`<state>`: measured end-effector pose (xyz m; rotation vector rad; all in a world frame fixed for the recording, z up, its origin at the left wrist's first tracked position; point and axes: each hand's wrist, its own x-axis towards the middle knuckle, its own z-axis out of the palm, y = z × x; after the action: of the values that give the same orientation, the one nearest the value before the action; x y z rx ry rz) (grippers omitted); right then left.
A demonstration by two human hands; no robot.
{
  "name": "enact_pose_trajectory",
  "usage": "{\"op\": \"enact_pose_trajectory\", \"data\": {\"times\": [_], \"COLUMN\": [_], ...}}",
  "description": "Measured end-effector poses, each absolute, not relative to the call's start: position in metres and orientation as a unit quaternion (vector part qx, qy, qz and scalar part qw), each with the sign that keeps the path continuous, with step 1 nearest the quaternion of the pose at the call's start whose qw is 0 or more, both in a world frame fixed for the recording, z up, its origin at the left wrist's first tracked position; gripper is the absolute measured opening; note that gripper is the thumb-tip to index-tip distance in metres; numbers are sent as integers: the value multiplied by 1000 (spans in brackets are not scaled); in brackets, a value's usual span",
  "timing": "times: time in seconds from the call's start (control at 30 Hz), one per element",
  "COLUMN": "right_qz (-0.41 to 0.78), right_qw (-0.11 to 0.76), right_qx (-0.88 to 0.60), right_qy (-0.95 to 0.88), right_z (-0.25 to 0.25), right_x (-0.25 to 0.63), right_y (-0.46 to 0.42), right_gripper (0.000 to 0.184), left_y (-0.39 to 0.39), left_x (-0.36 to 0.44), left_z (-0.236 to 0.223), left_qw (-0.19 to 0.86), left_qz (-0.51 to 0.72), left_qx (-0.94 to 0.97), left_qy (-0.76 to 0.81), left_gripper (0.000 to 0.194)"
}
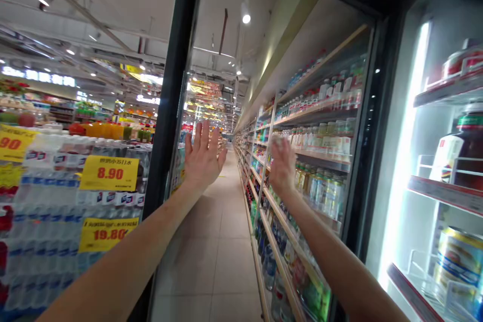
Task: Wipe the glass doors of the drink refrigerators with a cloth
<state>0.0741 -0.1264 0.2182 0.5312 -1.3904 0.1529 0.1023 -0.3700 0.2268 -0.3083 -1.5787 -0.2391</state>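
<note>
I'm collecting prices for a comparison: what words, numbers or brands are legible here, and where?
"8.90" on the upper middle yellow sign; above it, apparently "小苏打水"
"19.80" on the lower yellow sign
"90", cut off by the picture's edge, on the leftmost yellow sign
Too small or blurred: the dark bottle, the gold-topped can, other labels.

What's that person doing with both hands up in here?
In a shop, someone holds both hands up before the open glass door of a lit fridge. The left hand is empty, its fingers spread; the right hand is too blurry to tell. I can't tell whether either touches the glass. A gold-topped can stands on a fridge shelf at the right.
</note>
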Motion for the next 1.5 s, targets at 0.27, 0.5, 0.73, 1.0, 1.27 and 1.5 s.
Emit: {"op": "enact_pose_trajectory", "data": {"times": [0.27,0.5,0.73,1.0,1.27,1.5], "right_qz": [208,74,243,45,121,212], "right_qw": [761,700,767,695,737,776], "right_qx": [20,234,-8,241,200,70], "right_qy": [-614,-671,-594,-676,-635,-590], "right_z": [221,186,211,180,184,178], "right_x": [63,67,65,74,74,73], "right_y": [-42,-91,-40,-120,-118,-105], "right_gripper": [50,48,52,52,52,48], "left_y": [-372,-373,-378,-379,-378,-379], "left_x": [101,99,102,104,108,108], "left_z": [225,221,183,183,181,182], "left_qw": [688,693,673,672,667,664], "left_qz": [-92,-87,-26,-25,-27,-29], "left_qx": [-131,-135,-174,-169,-160,-163], "left_qy": [-708,-703,-719,-720,-727,-729], "left_gripper": [57,58,64,64,60,59]}}
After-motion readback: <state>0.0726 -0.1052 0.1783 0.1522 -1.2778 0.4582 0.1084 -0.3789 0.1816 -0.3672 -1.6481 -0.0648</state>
